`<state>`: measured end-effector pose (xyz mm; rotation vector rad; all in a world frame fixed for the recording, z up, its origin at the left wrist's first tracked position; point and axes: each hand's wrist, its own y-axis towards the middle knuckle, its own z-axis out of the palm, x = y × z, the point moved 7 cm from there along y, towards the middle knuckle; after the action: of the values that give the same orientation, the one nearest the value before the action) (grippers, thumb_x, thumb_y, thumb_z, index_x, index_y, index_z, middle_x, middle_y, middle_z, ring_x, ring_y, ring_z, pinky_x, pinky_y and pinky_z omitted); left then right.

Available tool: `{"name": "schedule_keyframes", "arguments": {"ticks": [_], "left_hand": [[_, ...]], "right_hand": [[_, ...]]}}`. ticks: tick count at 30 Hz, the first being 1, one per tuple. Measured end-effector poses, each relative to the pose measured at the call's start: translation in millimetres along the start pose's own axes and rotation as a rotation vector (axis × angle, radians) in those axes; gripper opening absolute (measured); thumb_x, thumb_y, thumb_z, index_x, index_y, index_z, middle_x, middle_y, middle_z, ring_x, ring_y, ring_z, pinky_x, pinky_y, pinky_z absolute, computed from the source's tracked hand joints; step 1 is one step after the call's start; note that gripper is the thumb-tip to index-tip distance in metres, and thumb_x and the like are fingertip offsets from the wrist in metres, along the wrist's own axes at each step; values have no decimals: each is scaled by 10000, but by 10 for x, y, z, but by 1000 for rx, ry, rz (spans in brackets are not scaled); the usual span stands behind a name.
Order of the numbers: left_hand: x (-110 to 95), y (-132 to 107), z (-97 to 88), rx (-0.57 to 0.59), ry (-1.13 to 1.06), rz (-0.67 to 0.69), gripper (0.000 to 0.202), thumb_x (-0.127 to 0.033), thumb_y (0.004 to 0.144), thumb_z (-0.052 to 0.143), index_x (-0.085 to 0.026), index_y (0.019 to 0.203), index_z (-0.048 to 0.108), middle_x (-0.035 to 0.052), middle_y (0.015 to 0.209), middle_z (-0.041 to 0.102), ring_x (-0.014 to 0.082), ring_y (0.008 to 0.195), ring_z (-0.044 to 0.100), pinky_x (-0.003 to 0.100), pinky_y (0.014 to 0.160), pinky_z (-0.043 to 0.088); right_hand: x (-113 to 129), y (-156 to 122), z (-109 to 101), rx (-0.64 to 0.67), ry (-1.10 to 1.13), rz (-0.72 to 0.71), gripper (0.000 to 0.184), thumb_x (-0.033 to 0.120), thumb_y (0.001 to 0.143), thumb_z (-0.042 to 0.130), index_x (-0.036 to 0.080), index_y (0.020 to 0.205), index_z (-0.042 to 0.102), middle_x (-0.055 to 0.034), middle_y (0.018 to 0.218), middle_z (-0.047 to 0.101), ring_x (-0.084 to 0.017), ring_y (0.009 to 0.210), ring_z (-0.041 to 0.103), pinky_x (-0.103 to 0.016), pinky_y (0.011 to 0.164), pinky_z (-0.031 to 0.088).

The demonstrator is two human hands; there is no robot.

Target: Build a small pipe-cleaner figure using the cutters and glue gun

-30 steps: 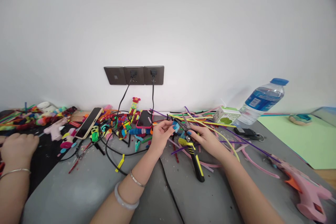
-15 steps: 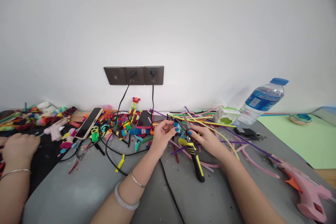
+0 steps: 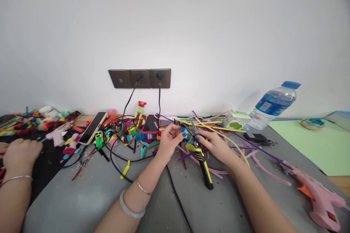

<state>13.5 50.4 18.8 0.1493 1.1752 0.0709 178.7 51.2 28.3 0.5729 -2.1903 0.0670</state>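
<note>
My left hand (image 3: 171,139) pinches a small blue fuzzy piece (image 3: 184,131) between thumb and fingers; a dark strand shows at its upper end. My right hand (image 3: 214,143) is closed on pliers (image 3: 204,170) with black and yellow handles. It holds them near the pivot, one handle slanting down toward the table. The metal jaws (image 3: 195,129) point up and sit close beside the blue piece; whether they touch it I cannot tell. Pink, purple and yellow pipe cleaners (image 3: 240,149) lie around and beneath my hands.
A pink glue gun (image 3: 322,204) lies at the right. Behind it are a tilted water bottle (image 3: 273,105), a green-white carton (image 3: 236,119) and a black key fob (image 3: 255,138). Black cables (image 3: 175,193) cross the table. Left are phones (image 3: 94,127), colourful figures (image 3: 100,139) and another person's hand (image 3: 23,153).
The blue piece has turned slightly in my left fingers. Both my hands and the pliers stay in nearly the same place.
</note>
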Motion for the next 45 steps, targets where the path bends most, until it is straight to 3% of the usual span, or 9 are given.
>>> {"name": "schedule_keyframes", "arguments": {"ticks": [10,31,45], "left_hand": [[-4,-4,0,-21,-8,-34,425,-447,599,847,-167,785,586,-17,683,593,97,613,521,214,566,427],[6,5,-31,-65,0,-58,397,-438,561,862,-143,775,705,43,713,691,126,642,587,223,558,463],[26,13,-38,-63,-14,-60,396,-442,557,863,-147,773,713,41,705,693,120,625,580,223,551,465]], "right_hand": [[27,4,-1,0,-32,-13,426,476,961,404,164,992,693,-51,837,677,-196,732,559,-289,670,452],[29,-8,-9,-7,10,5,397,458,954,420,158,948,679,-33,764,644,-158,634,499,-260,574,401],[12,-6,-2,6,11,13,407,469,954,413,160,966,678,-34,796,642,-169,676,514,-269,627,416]]}}
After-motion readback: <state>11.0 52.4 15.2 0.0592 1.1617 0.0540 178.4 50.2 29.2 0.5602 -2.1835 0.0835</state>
